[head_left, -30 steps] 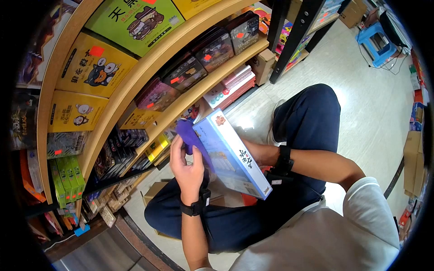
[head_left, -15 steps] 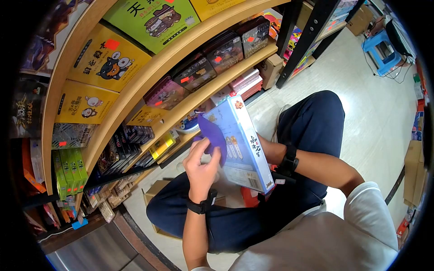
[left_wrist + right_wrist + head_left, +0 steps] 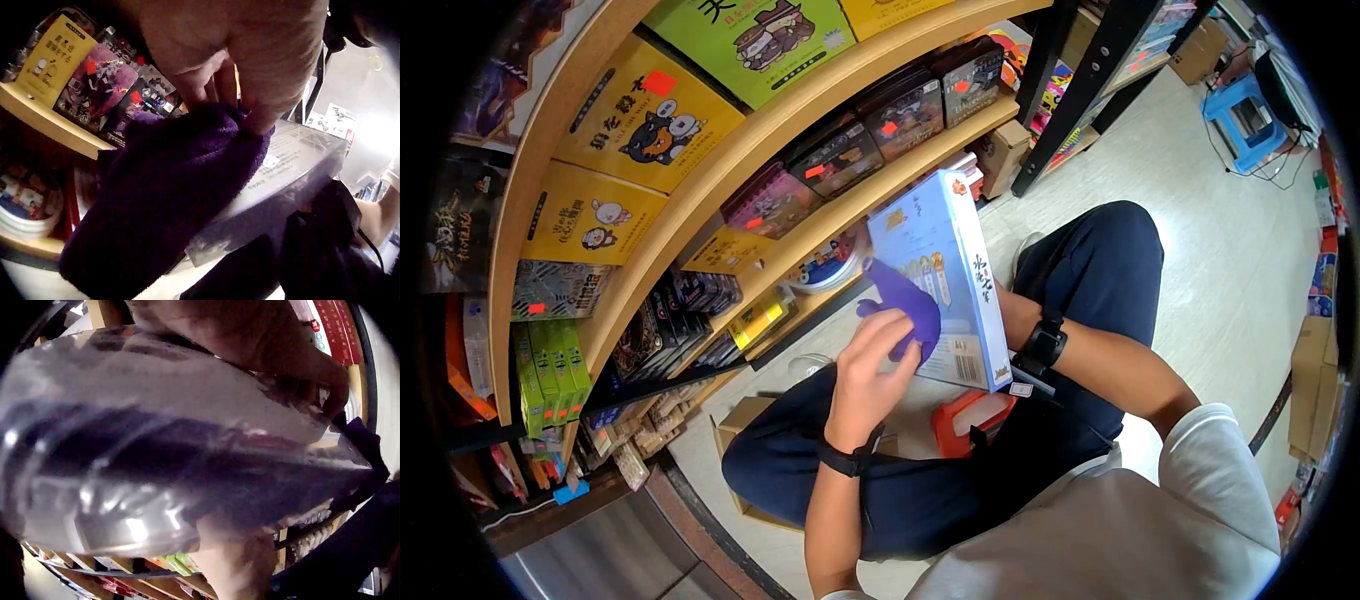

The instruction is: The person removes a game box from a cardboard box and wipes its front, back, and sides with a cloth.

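Observation:
A light-blue box (image 3: pixel 925 235) in clear, shiny wrap is tilted above the lap in the head view. The left hand (image 3: pixel 868 385) pinches a bunched purple cloth (image 3: pixel 910 305) between thumb and fingers, against the box's broad face. In the left wrist view the cloth (image 3: pixel 169 194) hangs from the fingertips, partly covering the box (image 3: pixel 294 150). From the box's far side, the right hand (image 3: pixel 1014 318) supports it, its fingers hidden in the head view. The right wrist view has that hand (image 3: pixel 244 337) along the box (image 3: pixel 175 450), fingers curled at its edge.
Wooden shelves (image 3: pixel 800 235) with boxed games curve along the left and top. A red object (image 3: pixel 960 425) and an open cardboard box (image 3: pixel 745 415) lie near the crossed legs. A blue stool (image 3: pixel 1243 125) stands at the upper right.
The box has turned and risen a little, its edge more upright. The left hand and cloth have moved right across its face, and more of the red object shows below.

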Motion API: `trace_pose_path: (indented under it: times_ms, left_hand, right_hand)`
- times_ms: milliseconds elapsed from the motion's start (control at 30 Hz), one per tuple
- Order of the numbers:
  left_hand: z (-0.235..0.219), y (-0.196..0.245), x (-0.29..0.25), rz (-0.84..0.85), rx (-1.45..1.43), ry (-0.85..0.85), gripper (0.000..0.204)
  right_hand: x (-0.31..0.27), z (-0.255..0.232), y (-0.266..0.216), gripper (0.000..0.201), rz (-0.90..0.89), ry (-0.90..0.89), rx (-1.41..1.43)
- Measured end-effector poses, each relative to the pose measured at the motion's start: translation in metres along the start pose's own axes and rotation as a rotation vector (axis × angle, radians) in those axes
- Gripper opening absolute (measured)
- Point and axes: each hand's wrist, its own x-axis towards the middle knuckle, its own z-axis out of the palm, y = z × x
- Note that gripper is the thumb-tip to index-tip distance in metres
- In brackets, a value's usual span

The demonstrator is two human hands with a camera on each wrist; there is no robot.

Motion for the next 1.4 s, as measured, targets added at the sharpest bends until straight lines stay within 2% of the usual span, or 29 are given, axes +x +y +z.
trace_pose_path:
  times_ms: [33, 133, 333, 433, 567, 633, 733, 800, 900, 1033, 1100, 1400]
  left_hand:
    - [0.0, 0.0, 0.0, -0.01, -0.012, -0.022, 0.024]
    - [-0.001, 0.001, 0.0, -0.014, -0.037, -0.056, 0.025]
    - [0.004, -0.004, -0.003, 0.003, -0.075, -0.054, 0.027]
    - [0.004, -0.004, -0.004, -0.003, -0.094, -0.053, 0.028]
    - [0.004, 0.002, -0.002, -0.033, -0.085, -0.06, 0.025]
    - [0.004, 0.0, -0.003, 0.004, -0.057, -0.052, 0.025]
    - [0.005, 0.0, -0.004, 0.043, -0.01, -0.042, 0.024]
    - [0.007, 0.001, -0.004, 0.064, 0.012, -0.04, 0.024]
    - [0.01, 0.002, -0.002, 0.093, 0.021, -0.04, 0.024]
    - [0.008, 0.004, -0.002, 0.09, 0.027, -0.037, 0.025]
    - [0.007, 0.003, -0.003, 0.077, 0.027, -0.039, 0.026]
    - [0.005, 0.004, -0.001, 0.033, -0.004, -0.079, 0.031]
  right_hand:
    - [0.006, -0.006, 0.0, 0.064, -0.002, -0.043, 0.053]
    - [0.003, -0.009, -0.004, 0.065, -0.049, -0.028, 0.135]
    - [0.006, -0.024, -0.022, 0.065, -0.125, 0.108, 0.011]
    - [0.006, -0.028, -0.024, 0.065, -0.158, 0.042, -0.053]
    - [-0.001, -0.019, -0.025, 0.064, -0.137, 0.096, -0.05]
    - [0.0, -0.015, -0.023, 0.062, -0.171, 0.068, -0.056]
    - [-0.002, -0.006, -0.024, 0.06, -0.15, 0.158, -0.053]
    - [0.006, -0.017, -0.019, 0.059, -0.191, 0.153, -0.115]
    - [0.008, -0.023, -0.016, 0.059, -0.136, 0.138, -0.091]
    - [-0.005, -0.004, -0.014, 0.065, -0.019, 0.105, -0.085]
    - [-0.012, 0.014, -0.015, 0.067, 0.01, 0.164, -0.129]
    - [-0.018, 0.011, -0.009, 0.073, 0.063, 0.077, -0.277]
